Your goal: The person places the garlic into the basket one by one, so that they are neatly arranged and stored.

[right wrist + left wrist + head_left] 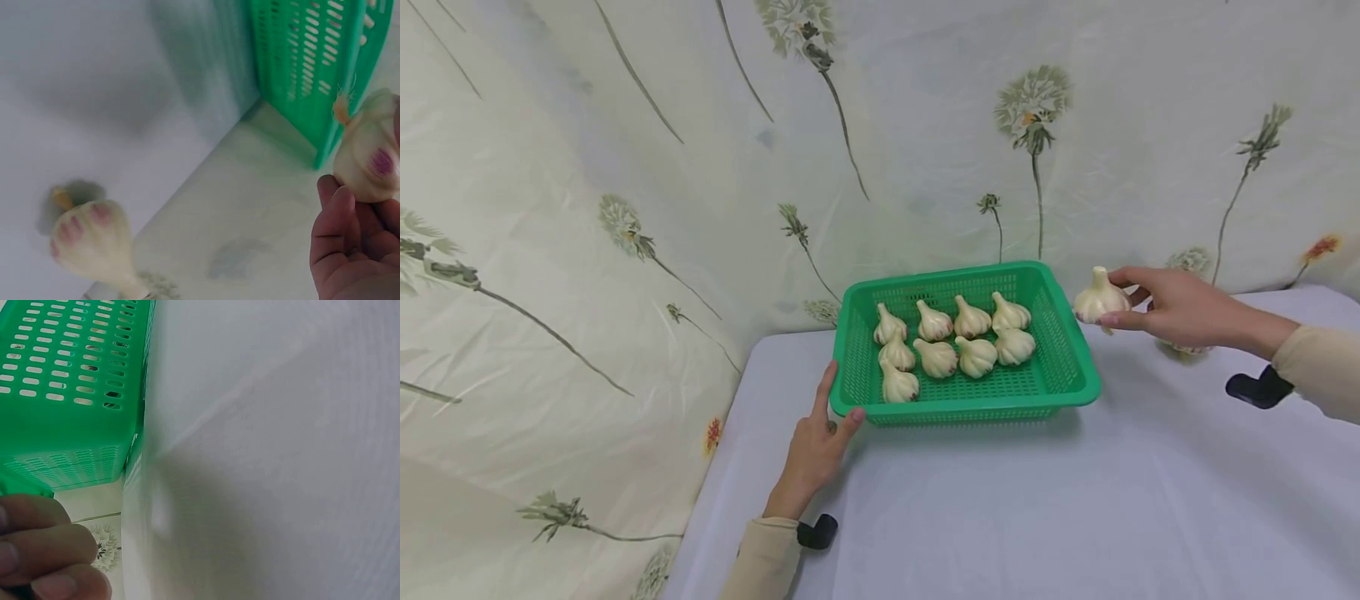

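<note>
My right hand holds a garlic bulb between thumb and fingers, just beyond the right rim of the green plastic basket. In the right wrist view, that bulb shows a purple patch above the fingers. Several other garlic bulbs lie inside the basket, mostly toward its left and middle. At the basket's front left corner is my left hand, its index finger along the left side and its thumb at the front rim. Its other fingers are loosely bent in the left wrist view.
Another garlic bulb lies on the table beyond the basket's right side, mostly hidden under my right hand in the head view. A white cloth covers the table. Dandelion-patterned fabric hangs behind and along the left.
</note>
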The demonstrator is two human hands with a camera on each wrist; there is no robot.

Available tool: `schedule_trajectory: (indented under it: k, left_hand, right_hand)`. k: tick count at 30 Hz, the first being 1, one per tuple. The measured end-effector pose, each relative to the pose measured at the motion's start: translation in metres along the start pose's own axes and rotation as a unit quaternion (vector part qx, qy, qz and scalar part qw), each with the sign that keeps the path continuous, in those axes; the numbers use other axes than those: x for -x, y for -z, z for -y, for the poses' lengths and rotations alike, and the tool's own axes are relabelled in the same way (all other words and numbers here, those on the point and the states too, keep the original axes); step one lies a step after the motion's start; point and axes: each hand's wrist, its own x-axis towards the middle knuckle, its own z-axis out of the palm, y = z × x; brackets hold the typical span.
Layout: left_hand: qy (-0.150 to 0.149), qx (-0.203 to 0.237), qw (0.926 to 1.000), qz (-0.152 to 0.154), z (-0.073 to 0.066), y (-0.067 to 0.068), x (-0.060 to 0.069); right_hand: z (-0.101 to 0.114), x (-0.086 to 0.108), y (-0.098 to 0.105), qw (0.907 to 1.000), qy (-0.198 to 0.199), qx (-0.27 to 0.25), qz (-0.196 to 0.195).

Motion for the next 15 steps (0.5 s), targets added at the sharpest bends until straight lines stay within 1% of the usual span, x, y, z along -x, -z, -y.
schedule_trajectory:
  k: [5,7,11,15]
  left_hand:
    - [-0.001,0.002,1.0,0.0,0.0,0.0,0.001]
    - [-0.002,0.001,1.0,0.0,0.001,0.0,0.001]
    - [-0.001,0.001,1.0,-0.001,0.001,0.0,0.001]
    - [-0.001,0.004,1.0,-0.001,0.002,0.0,0.001]
  right_hand:
    - [0.026,-0.015,-0.003,0.9994,0.018,-0.027,0.008]
    - [0.036,-0.022,-0.004,0.9986,0.035,-0.036,0.013]
    - [0.055,-0.034,-0.008,0.9963,0.065,-0.044,0.034]
    - [0.07,-0.044,-0.013,0.9932,0.083,-0.055,0.06]
